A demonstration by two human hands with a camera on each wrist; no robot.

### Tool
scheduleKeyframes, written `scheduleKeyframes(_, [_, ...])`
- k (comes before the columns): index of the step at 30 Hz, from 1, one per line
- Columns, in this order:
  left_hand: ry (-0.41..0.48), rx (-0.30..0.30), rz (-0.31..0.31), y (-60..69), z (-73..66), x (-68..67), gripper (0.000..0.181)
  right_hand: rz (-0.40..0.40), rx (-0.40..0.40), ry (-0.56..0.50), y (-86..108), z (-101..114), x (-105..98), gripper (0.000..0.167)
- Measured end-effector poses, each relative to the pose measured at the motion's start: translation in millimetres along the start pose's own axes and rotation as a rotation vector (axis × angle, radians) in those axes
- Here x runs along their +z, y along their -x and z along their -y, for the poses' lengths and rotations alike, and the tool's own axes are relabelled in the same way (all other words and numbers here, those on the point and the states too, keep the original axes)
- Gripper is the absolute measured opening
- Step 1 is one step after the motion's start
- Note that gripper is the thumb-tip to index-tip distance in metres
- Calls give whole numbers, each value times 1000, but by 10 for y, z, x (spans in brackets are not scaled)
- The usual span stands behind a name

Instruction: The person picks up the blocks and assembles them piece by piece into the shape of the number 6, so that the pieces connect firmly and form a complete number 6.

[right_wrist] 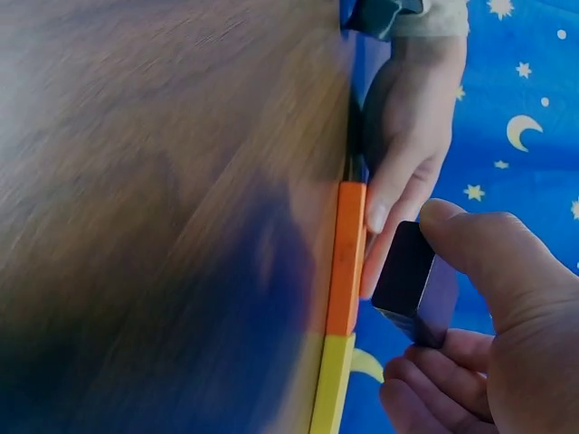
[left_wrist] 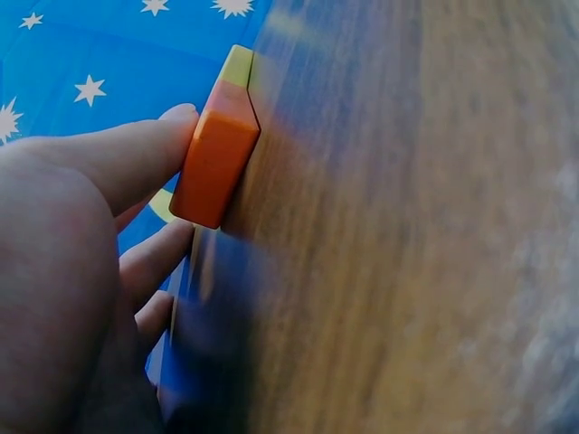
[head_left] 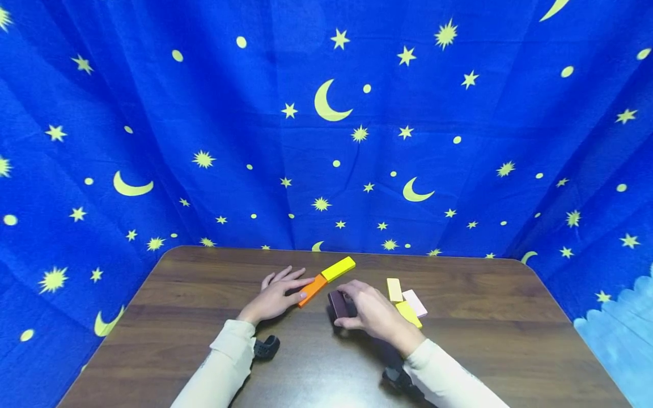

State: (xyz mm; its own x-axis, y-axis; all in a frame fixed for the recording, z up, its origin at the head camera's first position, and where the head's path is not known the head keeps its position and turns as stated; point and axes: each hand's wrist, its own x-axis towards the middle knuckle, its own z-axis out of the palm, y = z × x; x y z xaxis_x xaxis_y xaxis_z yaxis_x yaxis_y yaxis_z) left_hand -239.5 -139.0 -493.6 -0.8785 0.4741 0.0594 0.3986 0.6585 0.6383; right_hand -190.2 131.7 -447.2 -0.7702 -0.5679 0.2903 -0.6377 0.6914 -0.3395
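My right hand [head_left: 380, 311] grips a dark purple block [head_left: 338, 305] between thumb and fingers. In the right wrist view the block [right_wrist: 412, 276] is held tilted, its end toward the camera. My left hand [head_left: 275, 297] rests beside an orange block [head_left: 312, 291], thumb and index finger touching its left side, the other fingers spread out. A yellow block [head_left: 339, 269] lies end to end with the orange one, at a slight angle, further back. The left wrist view shows the thumb against the orange block [left_wrist: 215, 172].
To the right of my right hand lie a cream block [head_left: 394, 289], a pale pink block [head_left: 415, 304] and another yellow block [head_left: 409, 314], close together. The brown wooden table [head_left: 490, 345] ends at a blue star-and-moon curtain [head_left: 255, 187].
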Motion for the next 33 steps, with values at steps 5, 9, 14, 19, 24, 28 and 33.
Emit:
scheduleKeyframes(5, [-5,-1,6,-5,13,11,43,41,-19,3,-52,74,45,63])
scheduleKeyframes(9, [-13,1,5,-10,17,17,43,60,-45,8,-85,128,90,63])
scheduleKeyframes(14, [-8,6,2,-13,18,17,43,69,-99,17,-129,181,157,61])
scheduleKeyframes(19, [-8,9,2,-22,17,26,43,108,-118,25,-169,220,216,63])
scheduleKeyframes(24, [-11,-6,10,-17,24,23,44,148,-129,34,-202,263,262,65])
scheduleKeyframes(28, [-9,-5,9,-19,29,16,44,167,-149,50,-227,300,285,67])
scheduleKeyframes(33, [-1,-19,22,-30,17,20,44,189,-175,75,-246,339,305,68])
